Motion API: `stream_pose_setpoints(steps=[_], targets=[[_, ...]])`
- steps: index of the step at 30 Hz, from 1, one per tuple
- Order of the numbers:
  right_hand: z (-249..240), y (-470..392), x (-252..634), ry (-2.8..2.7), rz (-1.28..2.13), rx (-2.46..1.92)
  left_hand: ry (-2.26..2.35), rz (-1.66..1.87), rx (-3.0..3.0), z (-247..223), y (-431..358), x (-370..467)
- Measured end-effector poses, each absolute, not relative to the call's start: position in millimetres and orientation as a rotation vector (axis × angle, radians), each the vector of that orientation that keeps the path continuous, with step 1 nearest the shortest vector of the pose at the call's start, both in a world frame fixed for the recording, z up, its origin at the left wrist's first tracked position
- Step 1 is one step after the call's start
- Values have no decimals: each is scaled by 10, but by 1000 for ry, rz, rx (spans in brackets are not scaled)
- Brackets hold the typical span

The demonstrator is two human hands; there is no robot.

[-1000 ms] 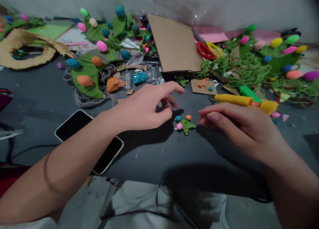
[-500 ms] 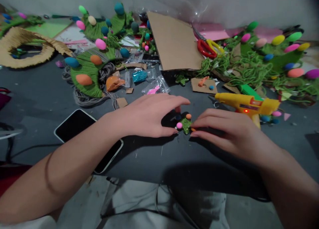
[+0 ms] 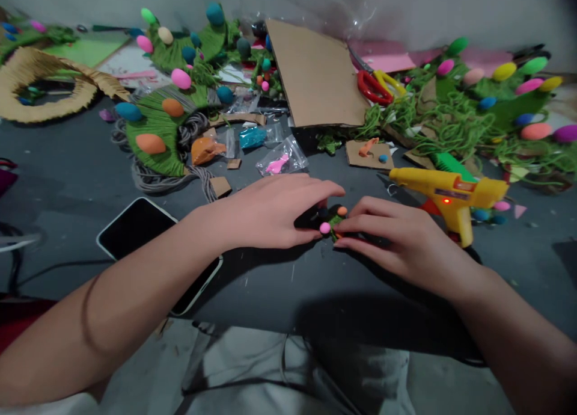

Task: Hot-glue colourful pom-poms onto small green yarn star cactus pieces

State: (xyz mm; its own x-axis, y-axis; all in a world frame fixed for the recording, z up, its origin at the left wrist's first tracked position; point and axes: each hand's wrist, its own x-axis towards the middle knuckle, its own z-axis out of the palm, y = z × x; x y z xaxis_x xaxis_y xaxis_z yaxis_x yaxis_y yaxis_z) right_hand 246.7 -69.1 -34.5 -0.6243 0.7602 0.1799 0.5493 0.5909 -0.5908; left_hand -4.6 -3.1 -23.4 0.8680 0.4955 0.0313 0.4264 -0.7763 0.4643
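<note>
A small green yarn piece (image 3: pixel 335 221) lies on the dark table between my hands, with a pink ball (image 3: pixel 325 228) and an orange ball (image 3: pixel 342 211) at its edge. My right hand (image 3: pixel 396 234) pinches a second small orange ball (image 3: pixel 339 236) against the piece's right side; the fingertips partly cover the green. Curved around the left side is my left hand (image 3: pixel 279 213), its thumb tip beside the pink ball and its fingers apart above. A dark blue ball (image 3: pixel 323 212) shows dimly under those fingers.
A yellow glue gun (image 3: pixel 451 189) with a lit red light lies right of my hands. A phone (image 3: pixel 139 228) lies under my left forearm. Behind are cardboard (image 3: pixel 315 78), scissors (image 3: pixel 375 88), bagged clay (image 3: pixel 208 151), green yarn (image 3: pixel 433 126) and a wrapped ring (image 3: pixel 49 105).
My right hand has moved a little left with the orange ball, closing onto the green piece and covering more of it. My left hand has hardly moved.
</note>
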Motion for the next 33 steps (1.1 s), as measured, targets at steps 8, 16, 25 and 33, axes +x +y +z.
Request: stream_pose_setpoints(steps=[8,16,25,33], targets=[[-269,-693,2563,-2415,684,-1035,689,218,2574,-238,-34,-46],[-256,-717,2595,-2588,617,-1014,672,223,2576,-235,-43,-43],[-225,-721,2594,-2499,655,-978,677,211,2556,-234,-31,-49],[-202,-711,2566,-2378,601,-943,755,243,2516,-69,-24,-112]])
